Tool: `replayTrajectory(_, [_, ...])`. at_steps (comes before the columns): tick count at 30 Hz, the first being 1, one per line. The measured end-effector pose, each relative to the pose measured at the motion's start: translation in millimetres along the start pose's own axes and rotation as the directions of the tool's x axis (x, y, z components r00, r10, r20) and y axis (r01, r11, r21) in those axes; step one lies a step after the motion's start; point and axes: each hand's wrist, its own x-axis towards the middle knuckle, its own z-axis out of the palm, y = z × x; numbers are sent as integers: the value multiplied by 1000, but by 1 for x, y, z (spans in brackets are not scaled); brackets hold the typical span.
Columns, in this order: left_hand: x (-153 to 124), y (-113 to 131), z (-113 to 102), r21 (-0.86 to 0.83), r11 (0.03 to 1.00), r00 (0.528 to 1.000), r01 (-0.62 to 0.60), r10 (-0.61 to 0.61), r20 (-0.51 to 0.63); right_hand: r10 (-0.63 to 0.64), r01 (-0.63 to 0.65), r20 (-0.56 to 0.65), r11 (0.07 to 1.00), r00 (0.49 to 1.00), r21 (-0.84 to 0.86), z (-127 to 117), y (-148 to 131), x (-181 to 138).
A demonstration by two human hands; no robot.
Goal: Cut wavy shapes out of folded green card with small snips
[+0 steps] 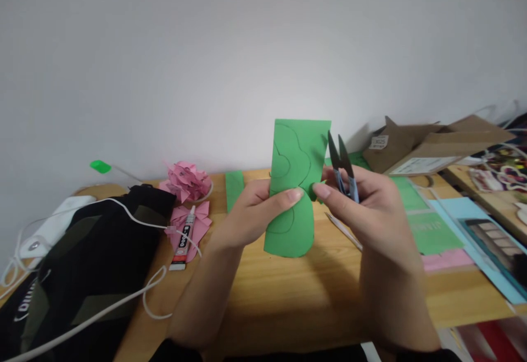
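Note:
My left hand [261, 208] pinches a sheet of green paper [302, 142] upright above the table, its thumb across the front. Curved pencil-like lines run over the paper; its lower part has a rounded outline and a notch at the right side. My right hand [370, 208] is closed around small scissors [343, 167] with dark blades, pointing up and slightly apart beside the paper. At the notch, the right thumb and fingers touch a small green flap, and I cannot tell whether it is still joined to the sheet.
Left lie a pink paper flower [187, 181], a glue tube [183, 241], a black bag or garment [99, 263] and white cables. A pencil-like stick [343, 230] rests behind my right hand. At right are an opened cardboard box [432, 140], green sheets [434, 233] and blue paper [465, 214].

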Motion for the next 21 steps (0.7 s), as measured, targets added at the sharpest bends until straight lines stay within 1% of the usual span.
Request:
replayTrajectory(6, [-2, 3, 1, 12, 1000, 1000, 8, -8, 18, -142, 136, -33, 982, 989, -130, 0, -5, -4])
replayTrajectory(9, [-3, 4, 1, 26, 1000, 1000, 12, -13, 27, -191, 181, -35, 965, 981, -191, -1, -6, -6])
replayTrajectory(15, [-3, 5, 1, 0, 1000, 998, 4, -4, 58, -227, 216, -21, 949, 974, -229, -1, -5, -9])
replayTrajectory(21, [0, 2, 2, 0, 1000, 999, -2, 2, 48, -230, 235, 47, 942, 972, -238, -1, -3, -5])
